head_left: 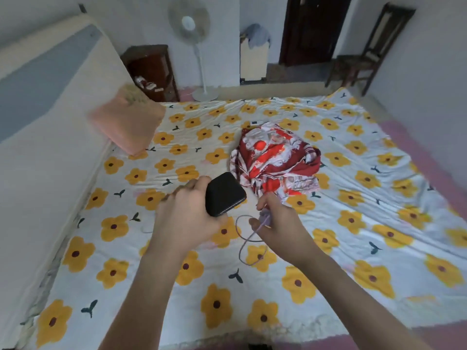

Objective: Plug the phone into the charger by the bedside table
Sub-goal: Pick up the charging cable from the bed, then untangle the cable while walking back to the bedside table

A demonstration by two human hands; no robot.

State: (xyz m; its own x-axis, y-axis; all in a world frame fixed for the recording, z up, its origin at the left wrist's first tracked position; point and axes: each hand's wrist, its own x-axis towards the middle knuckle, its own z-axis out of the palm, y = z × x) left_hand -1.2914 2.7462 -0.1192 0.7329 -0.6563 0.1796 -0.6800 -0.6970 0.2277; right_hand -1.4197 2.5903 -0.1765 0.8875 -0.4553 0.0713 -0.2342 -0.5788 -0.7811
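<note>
My left hand (184, 218) grips a black phone (224, 193) above the flowered bed sheet (353, 223), screen side dark and tilted. Just to its right, my right hand (278, 223) pinches the plug end of a pale purple charger cable (246, 245). The cable loops down onto the sheet between my two hands. The plug tip is a short gap away from the phone's lower edge. The dark wooden bedside table (151, 72) stands far off at the bed's back left corner.
A crumpled red and white cloth (275, 157) lies mid-bed behind my hands. A peach pillow (126, 125) leans at the headboard side, left. A standing fan (195, 46), a dark door (313, 29) and a wooden chair (366, 54) are beyond the bed.
</note>
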